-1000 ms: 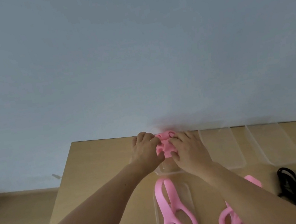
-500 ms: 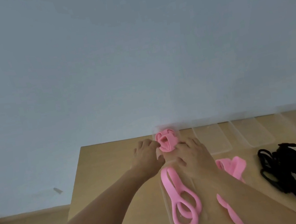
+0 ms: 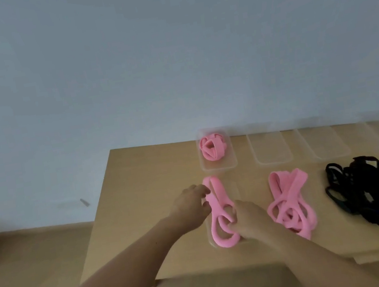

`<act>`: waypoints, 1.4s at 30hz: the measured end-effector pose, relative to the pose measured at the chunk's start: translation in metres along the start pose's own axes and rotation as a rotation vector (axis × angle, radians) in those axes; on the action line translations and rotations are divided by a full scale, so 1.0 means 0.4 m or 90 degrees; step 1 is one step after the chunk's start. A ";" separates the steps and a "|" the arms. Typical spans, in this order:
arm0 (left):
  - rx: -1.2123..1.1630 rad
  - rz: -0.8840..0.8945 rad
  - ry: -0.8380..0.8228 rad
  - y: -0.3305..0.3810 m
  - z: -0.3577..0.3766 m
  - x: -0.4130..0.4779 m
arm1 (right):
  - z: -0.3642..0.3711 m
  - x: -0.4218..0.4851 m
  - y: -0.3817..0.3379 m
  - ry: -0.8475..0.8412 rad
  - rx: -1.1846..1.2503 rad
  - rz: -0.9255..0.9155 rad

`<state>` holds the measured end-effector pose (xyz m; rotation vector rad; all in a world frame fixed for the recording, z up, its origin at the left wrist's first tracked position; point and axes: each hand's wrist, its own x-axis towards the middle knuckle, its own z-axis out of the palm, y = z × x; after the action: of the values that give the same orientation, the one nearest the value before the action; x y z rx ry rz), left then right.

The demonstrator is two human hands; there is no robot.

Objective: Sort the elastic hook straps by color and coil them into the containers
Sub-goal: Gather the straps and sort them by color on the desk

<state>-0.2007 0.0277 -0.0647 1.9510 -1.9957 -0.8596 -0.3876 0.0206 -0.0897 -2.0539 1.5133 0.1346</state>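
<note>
Gripping one pink strap (image 3: 220,194) on the desk (image 3: 143,200): left hand (image 3: 188,205) pinches its top, right hand (image 3: 250,220) its loops.

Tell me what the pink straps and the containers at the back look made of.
Pink straps: flat, matte, likely woven elastic; they flop in loose loops. Containers: clear, smooth plastic, probably; the table shows through.

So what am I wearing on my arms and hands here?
The left arm and right arm are bare as far as they show: no sleeves, gloves, watch or bracelet. No rings visible on the left hand or right hand, though the picture is soft.
</note>
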 end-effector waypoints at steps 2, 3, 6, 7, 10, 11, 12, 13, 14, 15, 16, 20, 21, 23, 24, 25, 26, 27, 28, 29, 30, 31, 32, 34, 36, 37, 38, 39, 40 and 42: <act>-0.012 -0.010 -0.013 0.014 0.012 -0.015 | 0.013 -0.004 0.009 0.001 0.019 0.005; -0.016 -0.014 -0.019 0.022 0.019 -0.022 | 0.016 -0.005 0.012 0.002 0.033 0.016; -0.031 -0.034 -0.042 0.044 0.034 -0.048 | 0.012 -0.001 0.017 0.004 0.071 0.030; -0.028 -0.034 -0.051 0.049 0.033 -0.055 | 0.003 0.000 0.015 0.001 0.108 0.052; -0.035 -0.015 -0.084 0.064 0.007 -0.069 | -0.050 0.010 0.003 0.000 0.328 0.122; -0.046 -0.005 -0.089 0.069 -0.010 -0.074 | -0.078 0.009 -0.005 0.001 0.412 0.133; -0.062 0.003 -0.087 0.075 -0.030 -0.077 | -0.110 0.008 -0.014 -0.001 0.499 0.135; -0.084 0.007 -0.080 0.080 -0.050 -0.080 | -0.143 0.006 -0.023 -0.007 0.589 0.132; -0.113 0.008 -0.070 0.084 -0.070 -0.084 | -0.177 0.003 -0.033 -0.019 0.682 0.130; -0.143 0.010 -0.057 0.090 -0.091 -0.088 | -0.210 -0.001 -0.043 -0.037 0.764 0.130; -0.170 0.016 -0.043 0.099 -0.112 -0.090 | -0.244 -0.005 -0.056 -0.055 0.830 0.131; -0.201 0.097 0.060 0.158 -0.201 -0.086 | -0.359 -0.021 -0.100 -0.064 0.895 0.107; -0.218 0.108 0.093 0.178 -0.224 -0.081 | -0.384 -0.026 -0.109 -0.049 0.853 0.090; -0.266 0.118 0.147 0.217 -0.272 -0.068 | -0.432 -0.038 -0.122 0.028 0.700 0.039; -0.284 0.122 0.163 0.236 -0.296 -0.061 | -0.455 -0.044 -0.128 0.086 0.622 0.009; -0.294 0.129 0.172 0.253 -0.318 -0.056 | -0.477 -0.051 -0.134 0.147 0.560 -0.018; -0.300 0.138 0.174 0.267 -0.338 -0.051 | -0.498 -0.059 -0.141 0.200 0.521 -0.044; -0.309 0.146 0.172 0.280 -0.354 -0.047 | -0.518 -0.066 -0.148 0.238 0.508 -0.077; -0.322 0.151 0.168 0.292 -0.368 -0.044 | -0.536 -0.074 -0.156 0.260 0.509 -0.116; -0.340 0.152 0.164 0.302 -0.380 -0.041 | -0.553 -0.081 -0.164 0.271 0.505 -0.157; -0.363 0.149 0.157 0.310 -0.390 -0.038 | -0.567 -0.086 -0.170 0.280 0.489 -0.190; -0.387 0.145 0.146 0.317 -0.397 -0.038 | -0.580 -0.089 -0.176 0.289 0.464 -0.214; -0.411 0.142 0.131 0.324 -0.405 -0.039 | -0.590 -0.091 -0.180 0.297 0.437 -0.229; -0.456 0.135 0.095 0.333 -0.416 -0.039 | -0.605 -0.091 -0.184 0.297 0.406 -0.240; -0.494 0.119 0.076 0.336 -0.425 -0.041 | -0.615 -0.090 -0.185 0.267 0.408 -0.246; -0.508 0.112 0.076 0.336 -0.429 -0.041 | -0.620 -0.091 -0.185 0.248 0.412 -0.249; -0.520 0.106 0.080 0.335 -0.433 -0.042 | -0.623 -0.092 -0.186 0.229 0.419 -0.251; -0.531 0.100 0.084 0.334 -0.436 -0.042 | -0.627 -0.091 -0.188 0.212 0.429 -0.251; -0.542 0.092 0.085 0.332 -0.439 -0.043 | -0.630 -0.091 -0.189 0.198 0.442 -0.248; -0.557 0.077 0.075 0.331 -0.445 -0.044 | -0.634 -0.088 -0.191 0.181 0.458 -0.244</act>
<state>-0.2140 -0.0071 0.1545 1.3171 -1.2984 -1.2617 -0.3944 -0.0628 0.1643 -1.7469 1.0564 -0.7659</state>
